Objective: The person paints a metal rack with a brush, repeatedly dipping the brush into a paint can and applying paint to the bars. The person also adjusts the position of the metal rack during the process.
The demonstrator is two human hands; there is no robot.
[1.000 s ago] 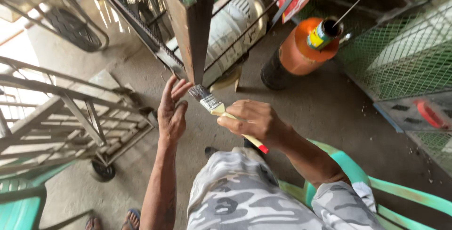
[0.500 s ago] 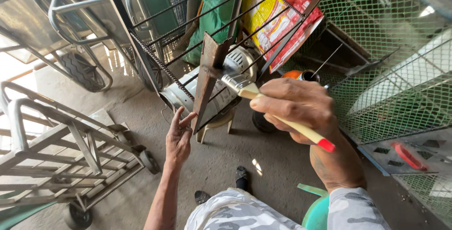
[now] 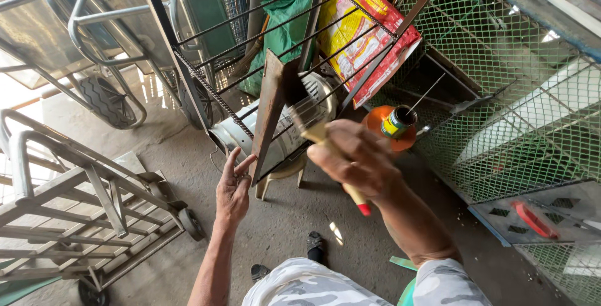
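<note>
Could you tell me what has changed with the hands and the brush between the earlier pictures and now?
The right hand carried the paintbrush from the lower end of the rusty metal bar up along it; the bristles now meet its upper part. The left hand slid down and now touches the bar's bottom end. Unchanged: the right hand's hold on the brush, the wire grille, the paint can and the trolley.

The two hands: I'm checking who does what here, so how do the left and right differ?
The right hand is closed around a paintbrush, bristles up by the rusty metal bar; the left hand holds nothing, its fingers open and touching the bar's lower end. The right sits higher and nearer the camera, the left lower. Both are bare and work at the same bar.
</note>
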